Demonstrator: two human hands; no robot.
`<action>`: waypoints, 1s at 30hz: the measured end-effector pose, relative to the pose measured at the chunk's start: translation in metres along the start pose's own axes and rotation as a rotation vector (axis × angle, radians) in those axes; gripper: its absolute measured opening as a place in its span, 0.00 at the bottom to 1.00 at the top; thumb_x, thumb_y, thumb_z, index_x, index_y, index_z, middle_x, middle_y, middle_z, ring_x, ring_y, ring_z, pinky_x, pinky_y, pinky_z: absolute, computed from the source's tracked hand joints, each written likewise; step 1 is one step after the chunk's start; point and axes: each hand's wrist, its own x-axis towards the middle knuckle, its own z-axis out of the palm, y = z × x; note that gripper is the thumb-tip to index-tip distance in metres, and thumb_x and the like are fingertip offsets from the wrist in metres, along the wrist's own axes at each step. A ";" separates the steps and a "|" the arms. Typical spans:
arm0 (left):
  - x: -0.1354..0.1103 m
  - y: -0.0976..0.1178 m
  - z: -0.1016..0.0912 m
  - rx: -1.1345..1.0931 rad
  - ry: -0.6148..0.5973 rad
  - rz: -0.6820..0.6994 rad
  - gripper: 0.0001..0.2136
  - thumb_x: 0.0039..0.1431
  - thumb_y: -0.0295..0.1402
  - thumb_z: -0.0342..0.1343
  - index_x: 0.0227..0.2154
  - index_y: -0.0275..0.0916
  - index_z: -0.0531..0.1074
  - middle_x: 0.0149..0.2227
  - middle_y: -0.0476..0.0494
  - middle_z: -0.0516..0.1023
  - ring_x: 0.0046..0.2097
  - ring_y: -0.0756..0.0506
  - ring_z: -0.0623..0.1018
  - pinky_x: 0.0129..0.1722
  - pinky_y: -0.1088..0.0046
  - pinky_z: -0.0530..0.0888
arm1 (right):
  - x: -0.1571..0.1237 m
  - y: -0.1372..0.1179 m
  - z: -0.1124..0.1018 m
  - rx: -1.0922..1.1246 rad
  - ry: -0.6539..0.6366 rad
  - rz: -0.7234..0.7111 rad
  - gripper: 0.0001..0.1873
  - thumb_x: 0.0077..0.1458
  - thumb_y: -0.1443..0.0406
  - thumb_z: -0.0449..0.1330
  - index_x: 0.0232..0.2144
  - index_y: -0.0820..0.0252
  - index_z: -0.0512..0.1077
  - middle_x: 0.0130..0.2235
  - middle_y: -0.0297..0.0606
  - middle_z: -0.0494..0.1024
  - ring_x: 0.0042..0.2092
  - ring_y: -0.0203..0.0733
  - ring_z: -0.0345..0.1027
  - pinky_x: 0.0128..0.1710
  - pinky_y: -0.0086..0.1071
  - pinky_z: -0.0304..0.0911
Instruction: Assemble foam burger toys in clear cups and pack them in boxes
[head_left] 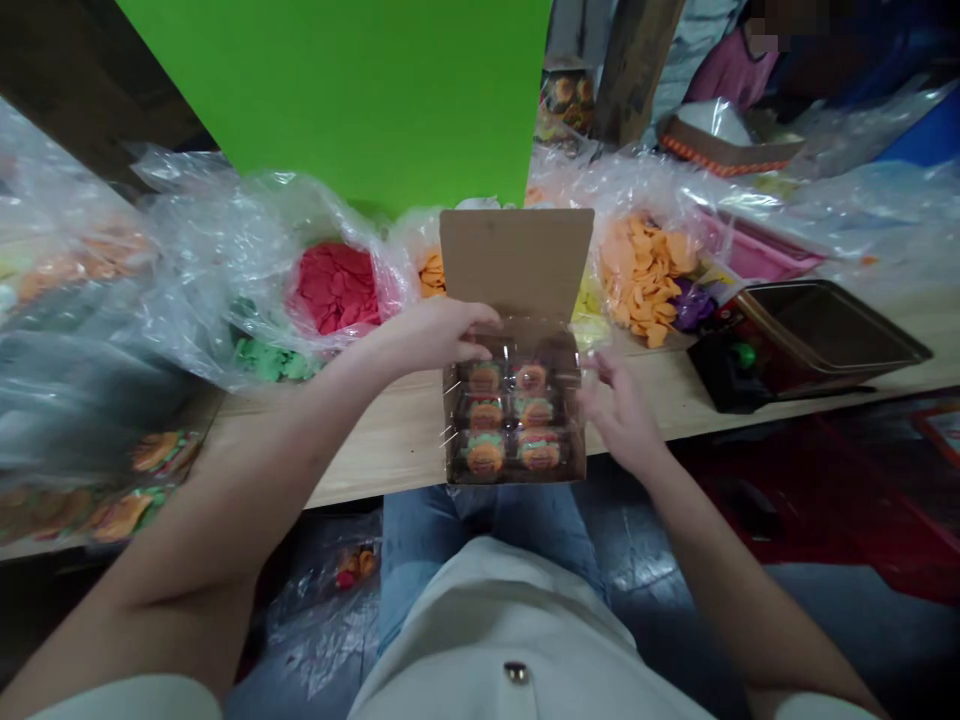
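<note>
One grip (433, 335) on box (516, 262); other (619, 412) beside

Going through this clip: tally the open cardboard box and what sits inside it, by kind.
Cardboard box: 1
Clear plastic tray: 1
Burger-shaped pieces: 6
Total: 8
</note>
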 end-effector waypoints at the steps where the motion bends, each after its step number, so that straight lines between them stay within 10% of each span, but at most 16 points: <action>1: 0.010 -0.002 0.008 0.005 0.027 0.000 0.21 0.48 0.39 0.59 0.47 0.40 0.69 0.31 0.49 0.74 0.34 0.46 0.74 0.39 0.67 0.69 | 0.001 0.001 0.008 -0.056 -0.038 0.007 0.33 0.50 0.57 0.58 0.56 0.59 0.54 0.48 0.45 0.68 0.51 0.48 0.61 0.52 0.48 0.56; 8: -0.032 0.011 0.088 -0.078 0.633 -0.082 0.28 0.55 0.41 0.53 0.56 0.36 0.54 0.57 0.34 0.58 0.59 0.38 0.59 0.56 0.56 0.57 | 0.005 0.024 0.031 -0.342 0.042 -0.110 0.37 0.53 0.61 0.53 0.61 0.66 0.42 0.49 0.49 0.67 0.55 0.52 0.55 0.55 0.51 0.51; 13: -0.095 0.050 0.148 -0.041 0.440 -0.178 0.30 0.57 0.40 0.50 0.60 0.35 0.47 0.64 0.30 0.42 0.64 0.35 0.43 0.59 0.51 0.51 | 0.012 0.019 0.039 -0.539 -0.092 -0.151 0.35 0.53 0.64 0.53 0.60 0.69 0.46 0.60 0.52 0.52 0.63 0.56 0.38 0.58 0.52 0.45; 24: -0.062 0.072 0.147 0.025 0.356 -0.108 0.29 0.57 0.41 0.50 0.59 0.35 0.52 0.64 0.32 0.44 0.65 0.37 0.41 0.60 0.49 0.48 | 0.028 0.033 0.028 -0.509 -0.198 -0.258 0.25 0.51 0.73 0.46 0.52 0.61 0.63 0.61 0.45 0.51 0.62 0.50 0.44 0.59 0.51 0.49; 30: -0.057 0.075 0.149 -0.155 0.488 -0.112 0.25 0.57 0.27 0.47 0.58 0.38 0.52 0.64 0.33 0.43 0.65 0.37 0.42 0.58 0.49 0.55 | 0.025 0.042 0.020 -0.269 0.051 -0.042 0.28 0.50 0.67 0.53 0.55 0.58 0.59 0.61 0.46 0.52 0.60 0.50 0.49 0.56 0.48 0.55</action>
